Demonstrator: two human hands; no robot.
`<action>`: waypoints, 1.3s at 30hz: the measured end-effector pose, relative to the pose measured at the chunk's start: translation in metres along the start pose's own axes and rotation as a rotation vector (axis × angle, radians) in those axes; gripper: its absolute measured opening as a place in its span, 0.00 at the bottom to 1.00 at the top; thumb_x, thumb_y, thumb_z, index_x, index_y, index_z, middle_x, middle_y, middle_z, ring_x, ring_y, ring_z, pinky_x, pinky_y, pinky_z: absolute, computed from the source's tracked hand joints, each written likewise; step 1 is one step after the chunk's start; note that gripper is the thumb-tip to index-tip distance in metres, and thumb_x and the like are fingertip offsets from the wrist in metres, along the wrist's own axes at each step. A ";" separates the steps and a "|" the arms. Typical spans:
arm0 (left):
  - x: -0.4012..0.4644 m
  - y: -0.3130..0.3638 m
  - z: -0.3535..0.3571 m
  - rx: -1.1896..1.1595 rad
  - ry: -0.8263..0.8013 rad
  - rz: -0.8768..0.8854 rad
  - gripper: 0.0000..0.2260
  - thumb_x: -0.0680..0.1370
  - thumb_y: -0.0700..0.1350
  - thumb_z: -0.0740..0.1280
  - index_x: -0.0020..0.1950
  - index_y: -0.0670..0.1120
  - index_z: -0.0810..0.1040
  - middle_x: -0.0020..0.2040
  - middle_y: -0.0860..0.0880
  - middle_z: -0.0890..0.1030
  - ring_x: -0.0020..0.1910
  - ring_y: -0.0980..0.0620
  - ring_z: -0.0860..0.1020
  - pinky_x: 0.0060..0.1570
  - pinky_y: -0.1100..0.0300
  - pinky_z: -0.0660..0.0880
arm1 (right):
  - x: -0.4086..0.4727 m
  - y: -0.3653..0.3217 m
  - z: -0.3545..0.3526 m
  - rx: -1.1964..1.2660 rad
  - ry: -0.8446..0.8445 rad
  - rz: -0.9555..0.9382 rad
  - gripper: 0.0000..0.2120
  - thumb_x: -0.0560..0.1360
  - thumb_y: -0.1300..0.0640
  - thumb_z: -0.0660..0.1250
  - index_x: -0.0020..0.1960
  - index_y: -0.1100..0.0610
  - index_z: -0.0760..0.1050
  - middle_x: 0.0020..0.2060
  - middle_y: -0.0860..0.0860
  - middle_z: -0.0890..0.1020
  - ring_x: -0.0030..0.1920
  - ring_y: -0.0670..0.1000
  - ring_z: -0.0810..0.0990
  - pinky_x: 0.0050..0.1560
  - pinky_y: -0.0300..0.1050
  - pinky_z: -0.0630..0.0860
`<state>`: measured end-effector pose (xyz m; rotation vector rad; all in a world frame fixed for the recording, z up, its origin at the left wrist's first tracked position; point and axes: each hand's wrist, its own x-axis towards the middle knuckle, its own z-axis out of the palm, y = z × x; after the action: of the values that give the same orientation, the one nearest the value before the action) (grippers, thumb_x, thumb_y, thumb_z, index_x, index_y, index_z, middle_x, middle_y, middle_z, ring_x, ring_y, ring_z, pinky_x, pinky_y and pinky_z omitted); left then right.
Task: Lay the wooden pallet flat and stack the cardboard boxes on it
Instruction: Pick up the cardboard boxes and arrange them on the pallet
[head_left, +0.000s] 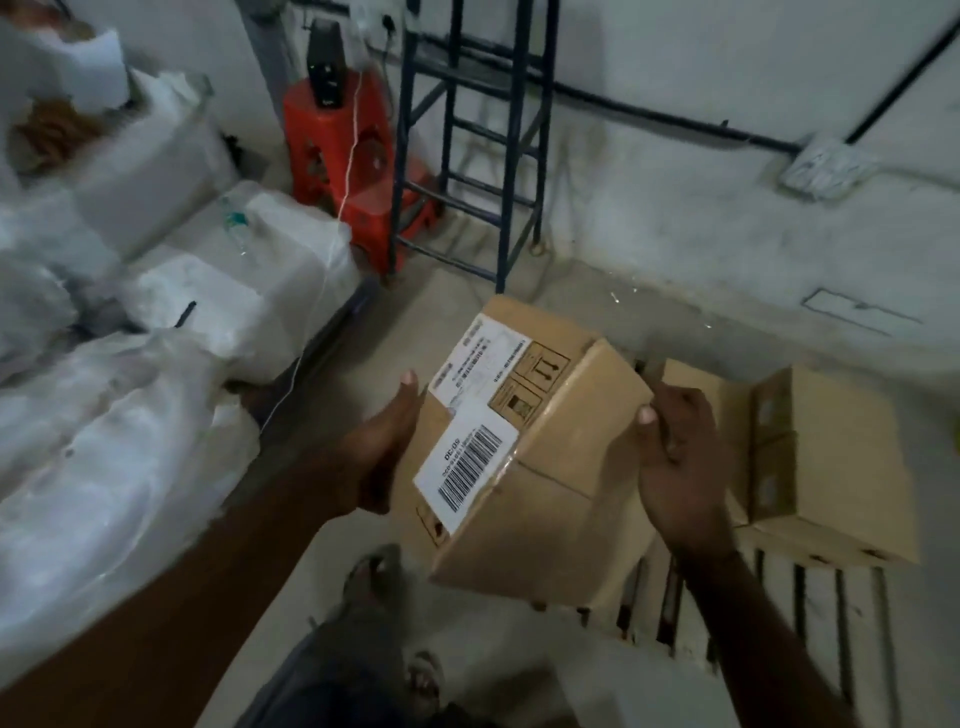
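Cardboard box (540, 447) held in the air between both hands, tilted, labelled face up and toward the camera; white barcode label (467, 462) on its near-left part, second white shipping label nearer its far edge. Left hand (384, 447) flat against the box's left side, fingers straight and together, thumb lying along the edge, palm pressing in. Right hand (675, 457) on the box's right edge, fingers curled round that edge with the thumb on the top face, gripping it.

Wooden pallet (810, 618) lies flat on the floor at lower right, slats running away from the camera, with gaps between them. The held box hangs over the pallet's left edge, not touching it as far as can be seen. Two more cardboard boxes (831, 457) already sit on the pallet toward its far right part, touching each other, the nearer one upright with tape along its seam.

Person's sandalled foot (374, 571) on the floor just below the held box, beside the pallet's left edge.

White plastic-wrapped bundles (130, 415) piled along the left. Red plastic stool (332, 140) and blue metal ladder frame (467, 135) against the far wall. Frame is dim and slightly blurred.
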<state>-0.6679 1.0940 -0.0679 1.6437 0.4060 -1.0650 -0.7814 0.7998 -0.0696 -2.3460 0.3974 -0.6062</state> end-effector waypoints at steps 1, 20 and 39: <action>0.011 0.023 0.008 0.053 -0.037 0.001 0.45 0.72 0.82 0.47 0.55 0.45 0.84 0.41 0.41 0.88 0.38 0.43 0.88 0.46 0.49 0.85 | 0.022 0.004 0.006 -0.010 0.032 -0.008 0.18 0.85 0.52 0.58 0.66 0.60 0.79 0.54 0.52 0.74 0.52 0.45 0.72 0.54 0.28 0.67; 0.295 0.343 0.208 0.045 -0.410 0.229 0.47 0.68 0.85 0.58 0.62 0.46 0.86 0.59 0.36 0.86 0.59 0.34 0.84 0.67 0.30 0.75 | 0.351 0.118 0.020 -0.385 0.412 1.172 0.45 0.72 0.20 0.49 0.76 0.50 0.67 0.76 0.60 0.66 0.79 0.67 0.59 0.72 0.82 0.55; 0.476 0.611 0.352 0.350 -0.700 -0.095 0.27 0.82 0.61 0.56 0.48 0.47 0.90 0.49 0.37 0.86 0.50 0.36 0.82 0.57 0.37 0.76 | 0.519 0.235 -0.005 0.402 0.491 1.239 0.19 0.85 0.43 0.56 0.73 0.28 0.69 0.82 0.42 0.62 0.80 0.53 0.63 0.80 0.63 0.61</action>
<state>-0.1239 0.4406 -0.0925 1.4292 -0.1777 -1.7647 -0.3728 0.4033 -0.0613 -1.1700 1.5891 -0.5222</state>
